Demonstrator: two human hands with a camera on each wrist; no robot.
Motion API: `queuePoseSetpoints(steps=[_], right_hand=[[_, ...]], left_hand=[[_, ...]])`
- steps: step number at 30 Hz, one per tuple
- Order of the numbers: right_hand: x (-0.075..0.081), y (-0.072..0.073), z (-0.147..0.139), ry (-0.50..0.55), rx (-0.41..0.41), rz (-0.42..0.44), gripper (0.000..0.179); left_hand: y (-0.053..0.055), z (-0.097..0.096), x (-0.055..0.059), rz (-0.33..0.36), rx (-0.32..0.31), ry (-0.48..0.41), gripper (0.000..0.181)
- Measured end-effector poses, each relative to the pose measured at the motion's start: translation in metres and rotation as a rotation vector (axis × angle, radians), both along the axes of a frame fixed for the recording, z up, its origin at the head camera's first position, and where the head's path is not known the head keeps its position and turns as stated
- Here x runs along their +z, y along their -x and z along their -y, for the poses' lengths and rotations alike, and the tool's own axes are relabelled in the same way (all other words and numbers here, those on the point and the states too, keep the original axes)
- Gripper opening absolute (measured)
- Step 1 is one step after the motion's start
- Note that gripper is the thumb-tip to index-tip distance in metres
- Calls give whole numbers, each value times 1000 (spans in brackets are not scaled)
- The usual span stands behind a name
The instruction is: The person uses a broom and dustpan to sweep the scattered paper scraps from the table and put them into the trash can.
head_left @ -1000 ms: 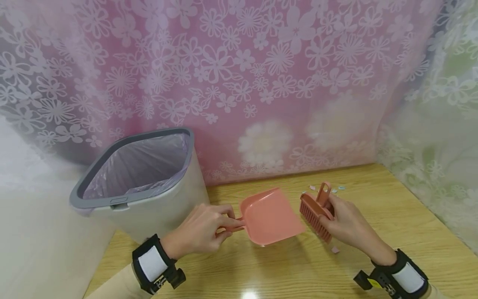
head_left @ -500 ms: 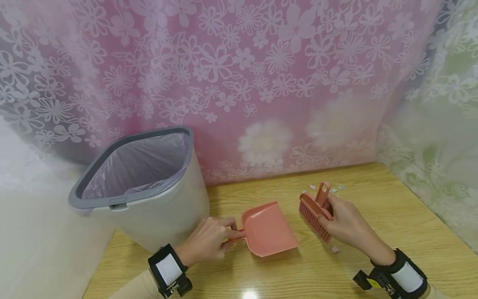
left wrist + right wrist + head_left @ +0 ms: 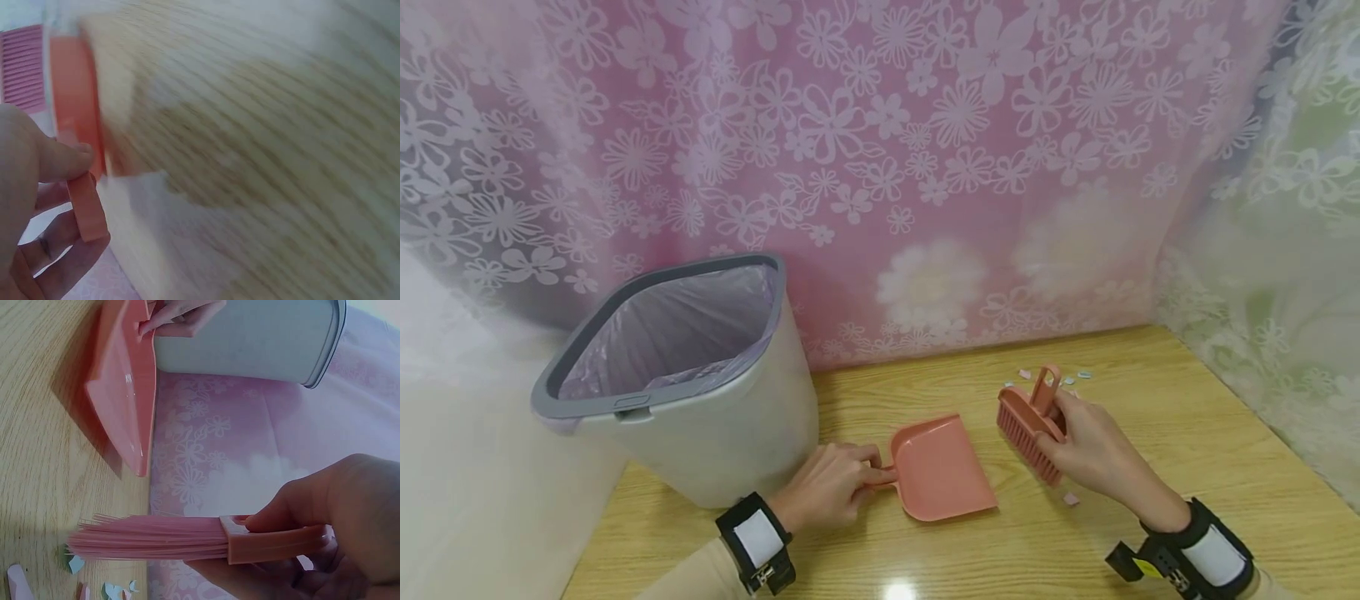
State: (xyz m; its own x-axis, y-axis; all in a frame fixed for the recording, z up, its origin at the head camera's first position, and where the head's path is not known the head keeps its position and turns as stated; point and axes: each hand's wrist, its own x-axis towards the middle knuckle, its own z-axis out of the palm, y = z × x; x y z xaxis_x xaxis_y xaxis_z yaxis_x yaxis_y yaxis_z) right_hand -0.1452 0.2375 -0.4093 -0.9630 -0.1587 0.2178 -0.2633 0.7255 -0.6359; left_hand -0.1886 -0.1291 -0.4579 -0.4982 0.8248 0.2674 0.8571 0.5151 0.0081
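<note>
By its short handle, my left hand [image 3: 831, 487] pinches a coral-pink dustpan [image 3: 943, 471], whose wide lip points right. The pan is low at the table; whether it touches is unclear. The left wrist view shows the thumb [image 3: 69, 159] on top of the handle [image 3: 89, 209], fingers beneath. To the right, my right hand [image 3: 1097, 454] grips a matching hand brush [image 3: 1026, 429], bristles downward. In the right wrist view the bristles [image 3: 150, 537] reach toward small paper scraps [image 3: 112, 590]. One pink scrap [image 3: 1071, 499] lies below the brush; several others [image 3: 1069, 381] lie behind it.
A grey-rimmed trash bin [image 3: 737, 442] with a purplish liner [image 3: 692, 325] stands at the left, close behind my left hand. A pink floral curtain [image 3: 850, 167] hangs along the back edge of the wood-grain table [image 3: 1210, 467]. A pale floral cloth [image 3: 1262, 292] borders the right side.
My left hand has lowered the dustpan and brought it nearer to me, and the pan looks flatter. The right hand and brush have hardly moved.
</note>
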Motion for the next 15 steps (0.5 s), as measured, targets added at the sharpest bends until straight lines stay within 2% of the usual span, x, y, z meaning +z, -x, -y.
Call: queuePoseSetpoints(steps=[8,15], right_hand=[[4,-1,-10,-18,-30,-2,31],[16,-3,-43,-80,-136,-41,26]], left_hand=[[2,-4,1,-57,-2,61,45],[0,-8,8,-70,10,143,39]])
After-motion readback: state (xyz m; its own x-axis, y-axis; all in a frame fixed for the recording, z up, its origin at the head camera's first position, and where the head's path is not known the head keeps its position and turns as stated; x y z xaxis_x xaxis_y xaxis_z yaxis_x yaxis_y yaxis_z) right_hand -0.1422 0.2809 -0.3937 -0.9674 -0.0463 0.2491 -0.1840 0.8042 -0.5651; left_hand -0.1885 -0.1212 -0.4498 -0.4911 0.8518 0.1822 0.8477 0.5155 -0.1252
